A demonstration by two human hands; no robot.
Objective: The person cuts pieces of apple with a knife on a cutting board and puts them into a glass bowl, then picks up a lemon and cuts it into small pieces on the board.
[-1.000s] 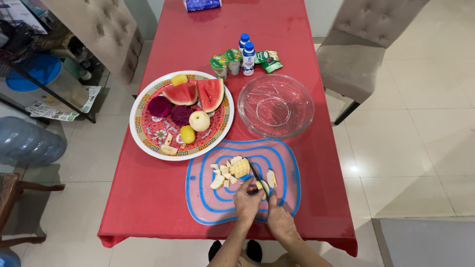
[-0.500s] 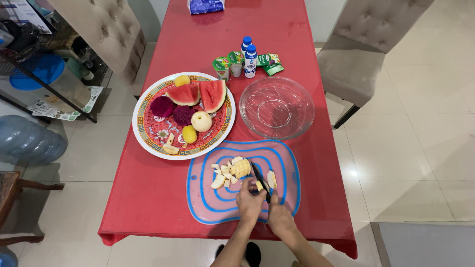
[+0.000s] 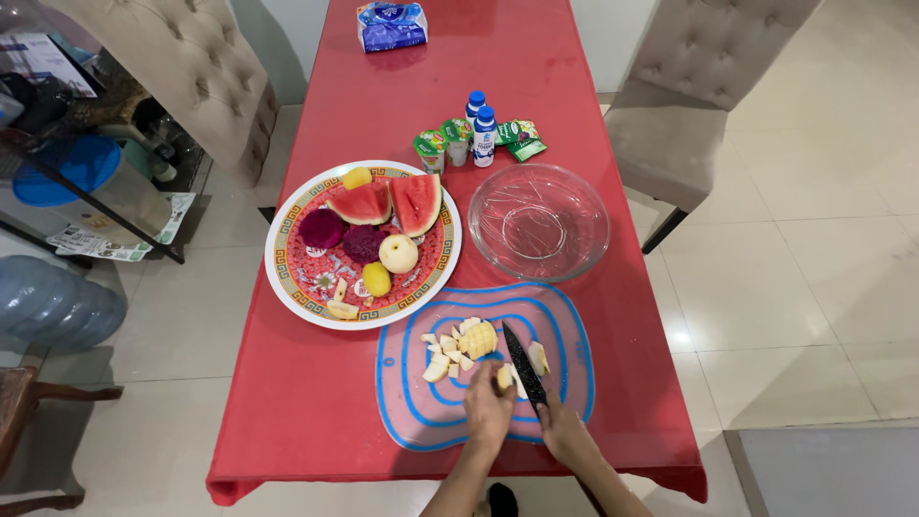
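On a pink cutting board [image 3: 574,330] with blue wavy lines, my left hand [image 3: 488,412] pins a pale fruit piece [image 3: 504,376] with its fingertips. My right hand [image 3: 563,433] grips a black-bladed knife [image 3: 523,364], whose blade lies just right of that piece and points away from me. Small cut fruit chunks [image 3: 442,352] and a scored pale fruit piece [image 3: 479,339] lie on the board's left half. Another slice [image 3: 539,357] rests to the right of the blade.
A patterned round plate [image 3: 287,278] holds watermelon wedges [image 3: 392,203], dragon fruit halves, a pear and lemons. A clear glass bowl [image 3: 538,221] stands right of it. Small bottles and yoghurt cups [image 3: 469,129] sit behind, a blue packet [image 3: 391,25] farther back. Padded chairs flank the red table.
The view has shifted, so everything sits lower and to the right in frame. The knife has lifted off the fruit piece and now lies beside it; my left hand still holds the piece.
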